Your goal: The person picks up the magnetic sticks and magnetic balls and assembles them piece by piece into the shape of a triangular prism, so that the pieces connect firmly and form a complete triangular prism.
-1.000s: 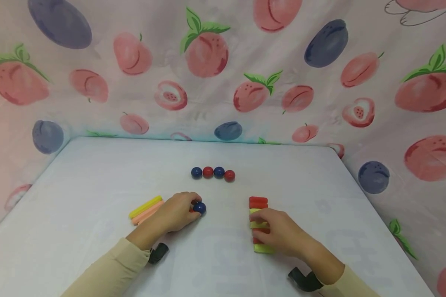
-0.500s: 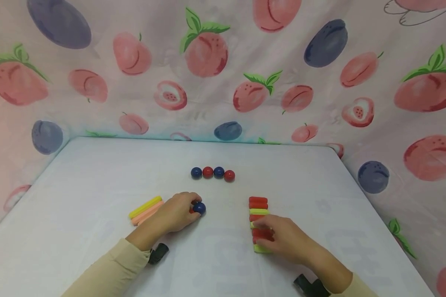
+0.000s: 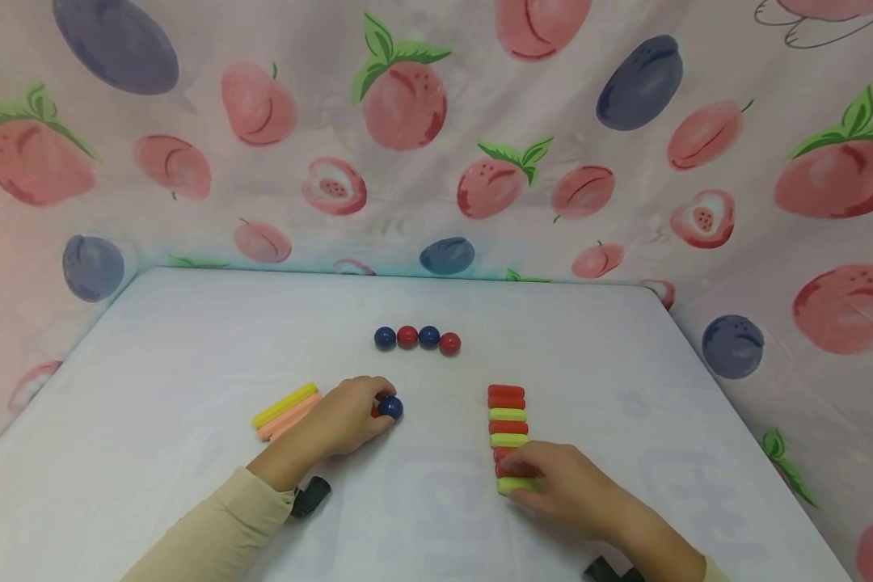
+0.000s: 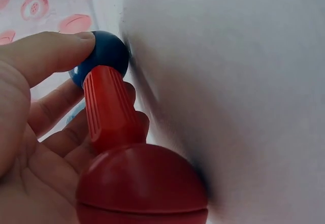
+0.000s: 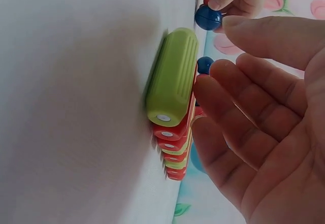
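My left hand (image 3: 343, 416) pinches a blue ball (image 4: 114, 51) with its thumb. A ribbed red rod (image 4: 111, 109) is joined to that ball, and a larger-looking red ball (image 4: 142, 183) sits at the rod's other end. Over the near end of a row of short red and yellow-green rods is my right hand (image 3: 571, 489). Its thumb and fingers are spread apart around the nearest yellow-green rod (image 5: 175, 74), with nothing pinched between them. Behind it in the right wrist view, a red rod (image 5: 170, 132) and others follow in line, partly hidden.
Several balls stand in a row farther back, among them a blue ball (image 3: 385, 338) and a red ball (image 3: 449, 343). Longer yellow (image 3: 285, 405) and orange rods (image 3: 289, 418) lie left of my left hand. A fruit-print curtain (image 3: 407, 186) borders the white table (image 3: 189, 339).
My right hand has slid along the row towards me, uncovering the rods in the middle. My left hand and the pieces in it stay in place.
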Action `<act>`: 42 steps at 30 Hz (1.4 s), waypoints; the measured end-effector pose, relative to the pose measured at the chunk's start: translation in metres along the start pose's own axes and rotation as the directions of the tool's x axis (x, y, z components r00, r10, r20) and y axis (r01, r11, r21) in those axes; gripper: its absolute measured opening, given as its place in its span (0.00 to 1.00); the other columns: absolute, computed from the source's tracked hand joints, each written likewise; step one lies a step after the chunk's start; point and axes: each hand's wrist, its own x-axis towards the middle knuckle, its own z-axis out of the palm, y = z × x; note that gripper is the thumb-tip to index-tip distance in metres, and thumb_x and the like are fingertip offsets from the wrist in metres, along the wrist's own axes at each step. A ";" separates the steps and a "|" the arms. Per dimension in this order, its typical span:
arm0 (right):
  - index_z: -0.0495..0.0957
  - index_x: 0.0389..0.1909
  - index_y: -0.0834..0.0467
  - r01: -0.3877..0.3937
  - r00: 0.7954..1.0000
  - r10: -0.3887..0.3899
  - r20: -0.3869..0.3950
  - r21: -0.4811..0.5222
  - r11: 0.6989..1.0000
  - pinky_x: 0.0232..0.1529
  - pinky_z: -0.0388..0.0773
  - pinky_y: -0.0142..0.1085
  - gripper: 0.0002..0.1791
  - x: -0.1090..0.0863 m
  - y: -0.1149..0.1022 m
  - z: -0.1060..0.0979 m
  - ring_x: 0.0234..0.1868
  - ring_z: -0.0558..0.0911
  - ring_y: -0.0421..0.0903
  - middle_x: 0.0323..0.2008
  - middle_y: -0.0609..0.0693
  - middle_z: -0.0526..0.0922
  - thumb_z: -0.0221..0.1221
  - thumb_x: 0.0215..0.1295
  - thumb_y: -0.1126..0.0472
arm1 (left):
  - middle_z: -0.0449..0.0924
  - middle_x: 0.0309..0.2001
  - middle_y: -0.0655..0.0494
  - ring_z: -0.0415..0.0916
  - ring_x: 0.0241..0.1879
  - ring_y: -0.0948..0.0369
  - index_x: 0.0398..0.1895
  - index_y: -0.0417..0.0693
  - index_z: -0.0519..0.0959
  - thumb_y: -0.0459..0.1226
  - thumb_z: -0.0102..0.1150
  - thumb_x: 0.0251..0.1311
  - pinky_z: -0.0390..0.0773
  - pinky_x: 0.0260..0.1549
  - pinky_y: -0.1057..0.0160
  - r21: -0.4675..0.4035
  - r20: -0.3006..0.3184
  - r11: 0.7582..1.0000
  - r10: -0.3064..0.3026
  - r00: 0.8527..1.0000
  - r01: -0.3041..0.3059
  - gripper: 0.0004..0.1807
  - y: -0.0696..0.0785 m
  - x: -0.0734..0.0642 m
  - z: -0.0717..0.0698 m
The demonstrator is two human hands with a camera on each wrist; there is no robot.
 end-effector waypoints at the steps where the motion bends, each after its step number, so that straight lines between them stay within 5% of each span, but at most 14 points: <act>1: 0.82 0.48 0.49 0.002 1.000 -0.002 0.001 -0.001 1.000 0.49 0.81 0.40 0.14 -0.001 0.000 0.000 0.42 0.79 0.36 0.42 0.35 0.82 0.70 0.62 0.54 | 0.80 0.46 0.52 0.76 0.45 0.58 0.54 0.44 0.81 0.36 0.69 0.60 0.79 0.51 0.54 0.002 0.001 1.000 0.001 1.000 -0.001 0.18 0.000 0.000 0.000; 18: 0.81 0.50 0.51 0.030 0.999 -0.030 0.026 0.015 0.999 0.49 0.80 0.38 0.16 -0.004 0.002 0.008 0.42 0.77 0.38 0.43 0.36 0.80 0.70 0.62 0.57 | 0.80 0.46 0.52 0.76 0.45 0.58 0.54 0.45 0.80 0.35 0.69 0.61 0.79 0.51 0.54 0.010 0.007 1.000 0.007 1.000 -0.007 0.18 0.000 0.000 -0.001; 27: 0.82 0.48 0.52 0.142 0.989 -0.143 0.038 0.012 0.990 0.47 0.78 0.35 0.14 0.001 0.000 0.019 0.40 0.76 0.34 0.40 0.32 0.79 0.68 0.62 0.61 | 0.80 0.49 0.51 0.76 0.49 0.56 0.55 0.45 0.80 0.33 0.68 0.61 0.77 0.54 0.52 -0.002 0.005 1.000 0.014 1.000 -0.014 0.19 0.000 -0.001 -0.002; 42: 0.82 0.47 0.51 -0.027 0.997 0.031 0.077 -0.042 0.999 0.49 0.80 0.41 0.15 0.007 -0.013 0.025 0.41 0.75 0.39 0.38 0.35 0.78 0.71 0.59 0.57 | 0.81 0.47 0.52 0.76 0.47 0.57 0.54 0.45 0.80 0.39 0.72 0.59 0.78 0.52 0.53 -0.009 -0.004 1.000 0.015 1.000 -0.015 0.20 -0.001 0.001 -0.001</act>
